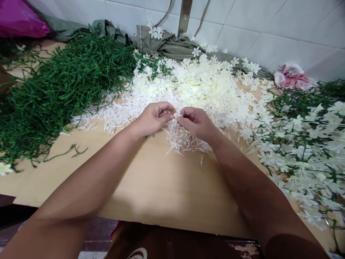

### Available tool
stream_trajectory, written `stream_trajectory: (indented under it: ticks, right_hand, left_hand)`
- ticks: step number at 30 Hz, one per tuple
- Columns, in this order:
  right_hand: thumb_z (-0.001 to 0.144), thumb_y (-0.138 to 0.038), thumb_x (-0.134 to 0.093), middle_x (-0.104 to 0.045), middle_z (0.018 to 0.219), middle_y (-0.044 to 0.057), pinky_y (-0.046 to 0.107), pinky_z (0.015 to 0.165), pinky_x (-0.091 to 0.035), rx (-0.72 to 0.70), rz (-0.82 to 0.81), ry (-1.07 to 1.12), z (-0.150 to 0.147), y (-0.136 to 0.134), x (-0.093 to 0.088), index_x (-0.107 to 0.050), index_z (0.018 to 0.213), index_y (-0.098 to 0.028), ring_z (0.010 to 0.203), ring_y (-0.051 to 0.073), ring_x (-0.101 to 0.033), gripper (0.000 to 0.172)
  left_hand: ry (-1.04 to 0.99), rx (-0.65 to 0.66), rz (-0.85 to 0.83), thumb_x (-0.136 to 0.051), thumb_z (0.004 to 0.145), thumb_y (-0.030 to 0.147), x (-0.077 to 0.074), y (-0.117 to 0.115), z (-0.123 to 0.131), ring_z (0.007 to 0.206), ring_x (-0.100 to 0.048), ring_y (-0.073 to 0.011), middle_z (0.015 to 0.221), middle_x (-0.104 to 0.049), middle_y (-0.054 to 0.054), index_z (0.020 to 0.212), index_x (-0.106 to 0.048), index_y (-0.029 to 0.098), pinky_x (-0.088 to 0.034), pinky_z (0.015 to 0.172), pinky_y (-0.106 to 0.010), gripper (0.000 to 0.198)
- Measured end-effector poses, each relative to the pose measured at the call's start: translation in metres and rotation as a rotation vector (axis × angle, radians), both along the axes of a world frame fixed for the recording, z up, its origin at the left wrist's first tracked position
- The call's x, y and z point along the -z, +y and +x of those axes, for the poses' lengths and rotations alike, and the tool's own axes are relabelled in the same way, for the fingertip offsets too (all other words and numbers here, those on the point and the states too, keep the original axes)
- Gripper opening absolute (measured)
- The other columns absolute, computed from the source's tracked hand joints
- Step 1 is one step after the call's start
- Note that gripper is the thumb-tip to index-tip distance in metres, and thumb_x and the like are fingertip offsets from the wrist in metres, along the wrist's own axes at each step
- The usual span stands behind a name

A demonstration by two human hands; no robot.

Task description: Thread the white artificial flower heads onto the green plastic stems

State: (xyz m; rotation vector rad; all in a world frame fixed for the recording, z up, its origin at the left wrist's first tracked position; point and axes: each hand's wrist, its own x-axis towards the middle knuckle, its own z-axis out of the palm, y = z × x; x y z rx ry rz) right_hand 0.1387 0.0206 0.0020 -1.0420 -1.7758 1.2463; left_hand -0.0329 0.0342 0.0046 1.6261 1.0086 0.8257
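Both hands meet over the middle of the table, thumbs and fingers pinched. My right hand [195, 121] grips a small white artificial flower [177, 116] by its edge. My left hand [156, 117] is closed on a green plastic stem, mostly hidden by the fingers; a bit of green shows at the fingertips and below the palm. The flower is at the left fingertips, but whether the stem is inside it I cannot tell. Beneath and behind the hands lie a heap of loose white flower heads [207, 84] and many thin white sticks [113, 111].
A large pile of green stems [67, 75] covers the left of the table [161, 187]. Flowers on green stems [304, 144] are heaped at right. Grey-green cloth [172, 48], a pink-and-white bundle [292, 77] and a magenta bag [23, 19] lie along the tiled wall.
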Motion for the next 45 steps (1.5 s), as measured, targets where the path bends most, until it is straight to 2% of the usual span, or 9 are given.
stream_trajectory:
  ticks: [5,11,16,22,29,35,40,45]
  right_hand:
    - [0.077,-0.018,-0.054,-0.031,0.049,-0.007,0.022,0.044,-0.02,0.093,0.081,-0.042,-0.003,-0.003,-0.002,-0.042,0.057,-0.019,0.046,0.004,-0.026,0.024]
    - [0.078,-0.016,-0.05,-0.028,0.05,-0.008,0.023,0.046,-0.021,0.113,0.073,0.001,-0.005,-0.002,-0.003,-0.036,0.055,-0.02,0.047,0.004,-0.023,0.027]
    - [0.079,-0.018,-0.05,-0.031,0.048,-0.008,0.023,0.045,-0.02,0.093,0.016,0.026,-0.006,-0.002,-0.002,-0.04,0.058,-0.02,0.045,0.004,-0.023,0.023]
    - [0.079,-0.021,-0.053,-0.034,0.05,-0.007,0.023,0.045,-0.021,0.113,0.045,0.078,-0.006,-0.003,-0.001,-0.045,0.061,-0.019,0.046,0.004,-0.025,0.019]
    - [0.076,-0.021,-0.055,-0.035,0.051,-0.006,0.022,0.044,-0.021,0.161,0.077,0.074,-0.005,-0.002,0.003,-0.045,0.059,-0.02,0.047,0.005,-0.027,0.02]
    - [0.072,-0.018,-0.058,-0.037,0.052,-0.006,0.022,0.044,-0.02,0.166,0.067,0.055,-0.006,-0.002,0.005,-0.052,0.063,-0.019,0.047,0.005,-0.027,0.011]
    - [0.074,-0.02,-0.057,-0.044,0.056,-0.005,0.023,0.049,-0.028,0.136,0.109,0.022,-0.008,-0.003,0.009,-0.054,0.064,-0.017,0.052,0.006,-0.035,0.011]
    - [0.078,-0.021,-0.057,-0.048,0.061,-0.003,0.024,0.056,-0.034,0.178,0.199,0.0,-0.009,-0.005,0.016,-0.055,0.066,-0.016,0.059,0.008,-0.041,0.013]
  left_hand:
    - [-0.073,0.05,-0.021,-0.052,0.072,0.025,0.003,0.001,-0.003,0.051,-0.034,-0.0065,0.056,-0.039,0.005,0.079,-0.053,0.016,-0.026,0.051,-0.022,0.011]
    - [-0.081,0.075,0.017,-0.044,0.081,0.034,0.008,0.001,-0.004,0.054,-0.034,-0.0084,0.06,-0.043,0.003,0.072,-0.05,0.017,-0.027,0.053,-0.024,0.021]
    - [-0.077,0.111,0.04,-0.044,0.083,0.034,0.006,0.0,-0.003,0.056,-0.033,-0.009,0.059,-0.038,0.003,0.065,-0.045,0.017,-0.027,0.054,-0.024,0.025]
    - [-0.11,0.109,0.047,-0.043,0.082,0.028,0.006,0.002,-0.003,0.055,-0.031,-0.0085,0.058,-0.037,0.004,0.06,-0.041,0.018,-0.026,0.054,-0.025,0.023]
    - [-0.066,0.104,0.051,-0.042,0.081,0.024,0.002,0.0,-0.002,0.055,-0.031,-0.0085,0.058,-0.036,0.004,0.059,-0.039,0.018,-0.025,0.055,-0.025,0.023]
    - [-0.004,0.119,0.107,-0.039,0.082,0.023,0.004,0.0,-0.003,0.056,-0.032,-0.009,0.058,-0.034,0.004,0.06,-0.038,0.019,-0.027,0.057,-0.026,0.023]
    - [0.05,0.123,0.181,-0.036,0.085,0.027,0.011,0.0,-0.002,0.058,-0.033,-0.0101,0.06,-0.034,0.004,0.063,-0.037,0.02,-0.028,0.059,-0.026,0.023]
    - [0.144,0.053,0.237,-0.033,0.087,0.027,0.014,-0.001,0.0,0.062,-0.035,-0.0115,0.064,-0.037,0.003,0.068,-0.037,0.02,-0.03,0.061,-0.027,0.021]
